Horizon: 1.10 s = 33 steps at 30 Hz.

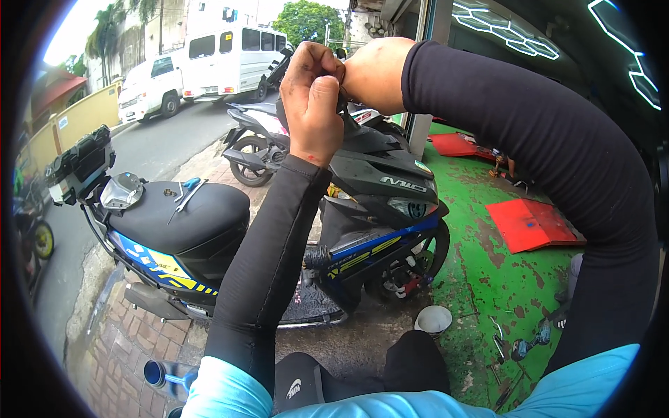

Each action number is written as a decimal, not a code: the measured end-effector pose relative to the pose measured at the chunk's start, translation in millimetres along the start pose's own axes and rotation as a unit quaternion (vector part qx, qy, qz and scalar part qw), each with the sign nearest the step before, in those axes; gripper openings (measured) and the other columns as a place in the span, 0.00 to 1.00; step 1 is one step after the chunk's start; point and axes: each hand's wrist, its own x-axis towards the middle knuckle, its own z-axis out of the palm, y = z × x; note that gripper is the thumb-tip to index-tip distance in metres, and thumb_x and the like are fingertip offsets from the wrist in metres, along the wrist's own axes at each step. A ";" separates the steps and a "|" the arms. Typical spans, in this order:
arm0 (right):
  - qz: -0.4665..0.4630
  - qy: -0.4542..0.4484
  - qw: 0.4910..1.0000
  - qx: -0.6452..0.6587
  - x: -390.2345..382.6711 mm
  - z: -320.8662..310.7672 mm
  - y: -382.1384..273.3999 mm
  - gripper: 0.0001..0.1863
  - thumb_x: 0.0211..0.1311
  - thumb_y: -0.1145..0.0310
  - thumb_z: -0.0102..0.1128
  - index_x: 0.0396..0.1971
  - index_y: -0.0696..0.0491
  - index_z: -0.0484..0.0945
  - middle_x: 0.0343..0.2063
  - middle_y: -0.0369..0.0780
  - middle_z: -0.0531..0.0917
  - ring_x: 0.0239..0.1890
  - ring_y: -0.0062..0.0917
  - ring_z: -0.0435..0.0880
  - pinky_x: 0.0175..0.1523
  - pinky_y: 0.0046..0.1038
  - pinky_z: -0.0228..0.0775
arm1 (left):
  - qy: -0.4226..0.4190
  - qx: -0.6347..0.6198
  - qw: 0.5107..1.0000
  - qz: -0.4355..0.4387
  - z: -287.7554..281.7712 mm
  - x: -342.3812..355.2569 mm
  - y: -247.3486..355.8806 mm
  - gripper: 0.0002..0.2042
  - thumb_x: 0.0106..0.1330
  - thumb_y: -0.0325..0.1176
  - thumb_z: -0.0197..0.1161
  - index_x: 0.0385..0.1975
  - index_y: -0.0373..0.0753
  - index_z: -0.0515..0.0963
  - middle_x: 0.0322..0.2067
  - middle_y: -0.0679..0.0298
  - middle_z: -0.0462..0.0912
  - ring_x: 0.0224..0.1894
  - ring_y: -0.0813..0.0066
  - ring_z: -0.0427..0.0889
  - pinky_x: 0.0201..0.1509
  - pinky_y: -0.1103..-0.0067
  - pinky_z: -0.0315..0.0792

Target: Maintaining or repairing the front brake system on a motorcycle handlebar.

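Observation:
A dark scooter (376, 181) with blue and yellow trim stands side-on in front of me. Both my hands are raised together at its handlebar area. My left hand (312, 104) has its fingers curled around something dark, mostly hidden by the hand. Right behind it, my right hand (376, 73) meets the same spot; its fingers are out of sight behind the left hand. On the scooter's black seat (181, 212) lie a wrench (188, 196), a small blue item (189, 184) and small brownish parts (169, 191). A clear plastic cover (122, 191) rests toward the seat's rear.
A white bucket (433, 320) stands by the front wheel. Loose tools (499, 341) and a power tool (531, 341) lie on the green floor, with red ramps (533, 224) beyond. At lower left is a blue container (167, 376). Another scooter (254, 132) and a white van (230, 59) are behind.

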 end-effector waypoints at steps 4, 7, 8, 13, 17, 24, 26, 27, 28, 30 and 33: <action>-0.015 0.004 1.000 -0.005 1.1 -0.2 1.3 0.09 0.51 0.74 0.62 0.34 0.52 0.85 0.32 0.43 0.87 0.39 0.38 0.88 0.46 0.38 0.81 | -0.013 0.031 0.999 -0.030 -1.2 -2.1 3.3 0.12 0.56 0.35 0.48 0.34 0.32 0.67 0.30 0.60 0.72 0.35 0.74 0.66 0.45 0.79 0.64; -0.009 -0.015 1.000 -0.006 2.0 -2.3 4.8 0.10 0.52 0.74 0.62 0.36 0.52 0.85 0.32 0.43 0.87 0.39 0.39 0.88 0.46 0.39 0.81 | -0.005 0.017 1.000 -0.018 0.5 -2.0 2.8 0.13 0.58 0.38 0.51 0.33 0.33 0.68 0.29 0.63 0.71 0.32 0.78 0.65 0.38 0.82 0.62; -0.007 -0.024 1.000 -0.009 2.2 -3.2 5.8 0.11 0.52 0.73 0.62 0.36 0.52 0.85 0.33 0.43 0.87 0.39 0.39 0.88 0.46 0.39 0.81 | 0.002 0.013 1.000 -0.010 0.7 -1.8 2.5 0.13 0.61 0.39 0.53 0.32 0.34 0.69 0.28 0.66 0.70 0.30 0.82 0.64 0.32 0.85 0.61; -0.011 -0.041 0.998 -0.043 21.9 -18.9 16.0 0.13 0.55 0.71 0.60 0.41 0.52 0.86 0.36 0.45 0.88 0.42 0.40 0.88 0.49 0.39 0.81 | 0.001 0.028 1.000 -0.002 -8.0 -5.6 6.9 0.15 0.61 0.42 0.51 0.33 0.33 0.68 0.28 0.64 0.70 0.30 0.78 0.65 0.36 0.81 0.62; -0.024 -0.036 0.999 -0.023 26.0 -19.1 22.4 0.12 0.54 0.69 0.61 0.39 0.51 0.87 0.33 0.46 0.88 0.39 0.41 0.88 0.48 0.40 0.80 | -0.029 0.058 0.998 -0.018 -13.9 -3.4 6.2 0.18 0.58 0.45 0.51 0.34 0.34 0.67 0.28 0.61 0.71 0.32 0.77 0.67 0.39 0.81 0.63; 0.016 0.068 0.998 -0.006 -6.1 -0.5 18.0 0.07 0.51 0.69 0.62 0.27 0.52 0.87 0.27 0.46 0.87 0.36 0.41 0.88 0.44 0.39 0.81 | -0.047 0.039 0.997 -0.055 -14.6 -4.2 8.6 0.18 0.58 0.46 0.50 0.36 0.35 0.65 0.29 0.61 0.70 0.32 0.77 0.66 0.39 0.81 0.62; 0.014 0.112 0.994 0.000 -15.0 8.7 5.8 0.06 0.50 0.69 0.64 0.26 0.52 0.87 0.28 0.44 0.87 0.36 0.38 0.89 0.43 0.38 0.82 | -0.044 0.057 0.995 -0.072 -15.4 -5.4 10.6 0.18 0.58 0.45 0.50 0.36 0.35 0.65 0.29 0.61 0.70 0.32 0.77 0.65 0.39 0.81 0.63; 0.028 0.109 0.994 0.013 -16.6 12.7 -2.1 0.06 0.51 0.69 0.64 0.26 0.52 0.87 0.28 0.43 0.87 0.36 0.38 0.89 0.43 0.37 0.82 | -0.048 0.057 0.994 -0.077 -15.6 -5.0 10.7 0.16 0.58 0.43 0.49 0.36 0.35 0.64 0.29 0.61 0.70 0.33 0.77 0.65 0.39 0.81 0.63; 0.042 0.116 0.992 0.020 -17.8 15.9 -9.5 0.06 0.51 0.69 0.64 0.26 0.52 0.87 0.28 0.43 0.87 0.36 0.38 0.89 0.43 0.37 0.82 | -0.047 0.058 0.994 -0.076 -15.1 -4.1 9.8 0.16 0.58 0.43 0.49 0.36 0.35 0.64 0.29 0.61 0.70 0.33 0.77 0.65 0.39 0.81 0.63; 0.047 0.162 0.985 0.014 -19.1 19.6 -23.3 0.06 0.53 0.69 0.63 0.27 0.51 0.88 0.28 0.42 0.88 0.35 0.36 0.89 0.42 0.36 0.82 | -0.041 0.034 0.998 -0.034 -13.6 -2.0 6.9 0.15 0.62 0.44 0.50 0.35 0.35 0.68 0.27 0.65 0.72 0.28 0.82 0.66 0.28 0.84 0.60; 0.073 0.103 0.992 0.002 -15.9 17.2 -34.1 0.06 0.55 0.69 0.62 0.27 0.50 0.88 0.29 0.40 0.88 0.35 0.34 0.90 0.42 0.34 0.83 | -0.029 0.028 0.999 -0.034 -13.0 -2.9 5.7 0.14 0.60 0.42 0.51 0.35 0.35 0.68 0.27 0.66 0.71 0.28 0.83 0.66 0.27 0.84 0.59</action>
